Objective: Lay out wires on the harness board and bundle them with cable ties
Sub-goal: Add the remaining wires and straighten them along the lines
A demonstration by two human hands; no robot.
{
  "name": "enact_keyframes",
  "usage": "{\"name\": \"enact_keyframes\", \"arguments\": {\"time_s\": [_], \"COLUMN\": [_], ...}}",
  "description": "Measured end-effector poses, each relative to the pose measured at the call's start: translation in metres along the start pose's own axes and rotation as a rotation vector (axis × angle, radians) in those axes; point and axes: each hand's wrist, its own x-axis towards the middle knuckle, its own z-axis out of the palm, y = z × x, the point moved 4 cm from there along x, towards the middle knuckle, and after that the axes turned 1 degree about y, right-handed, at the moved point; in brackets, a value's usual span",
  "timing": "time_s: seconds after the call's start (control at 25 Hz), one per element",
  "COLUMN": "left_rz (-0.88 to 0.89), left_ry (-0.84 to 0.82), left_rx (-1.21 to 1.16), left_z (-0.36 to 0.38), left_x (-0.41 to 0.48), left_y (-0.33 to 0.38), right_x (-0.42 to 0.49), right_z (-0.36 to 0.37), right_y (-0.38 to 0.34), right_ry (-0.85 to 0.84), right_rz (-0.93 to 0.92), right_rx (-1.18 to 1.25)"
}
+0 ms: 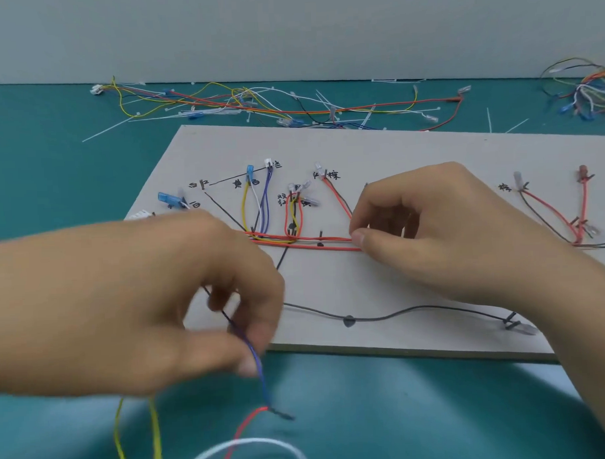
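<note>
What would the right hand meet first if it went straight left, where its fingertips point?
Probably the black peg by the red wires, just left of the right hand; depth is unclear, so it might slip past.

The teal desk [35,190] carries the harness board [394,147] centrally, loose wires [241,101] at twelve o'clock, another tangle [588,92] at two.

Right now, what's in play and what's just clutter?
In play: harness board; red wires held by right hand; blue wire pinched by left hand.
Clutter: loose wire tangle behind board; wire bundle far right; stray cable ties on mat.
</note>
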Motion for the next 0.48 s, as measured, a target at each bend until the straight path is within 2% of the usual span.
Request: {"name": "enact_keyframes", "arguments": {"time_s": [0.12, 0.2, 0.32, 0.4, 0.48], "left_rz": [0.136, 0.117, 0.005, -0.046, -0.079], "left_ry": [0.003, 0.102, 0.237, 0.274, 0.28], "left_rx": [-0.027, -0.136, -0.314, -0.374, -0.413], "left_z": [0.007, 0.001, -0.011, -0.011, -0.007], "left_x": [0.008, 0.015, 0.032, 0.047, 0.059], "left_y": [0.025, 0.029, 0.019, 0.013, 0.007], "right_x": [-0.001, -0.001, -0.003, -0.004, -0.004], "right_z": [0.002, 0.004, 0.011, 0.016, 0.016], "right_y": [-0.003, -0.007, -0.018, -0.02, -0.016], "right_ry": [-0.008, -0.032, -0.17, -0.261, -0.309], "right_rz": [-0.037, -0.056, 0.007, 0.12, 0.217], "right_rx": [0.0, 0.059, 0.444, 0.744, 0.881]}}
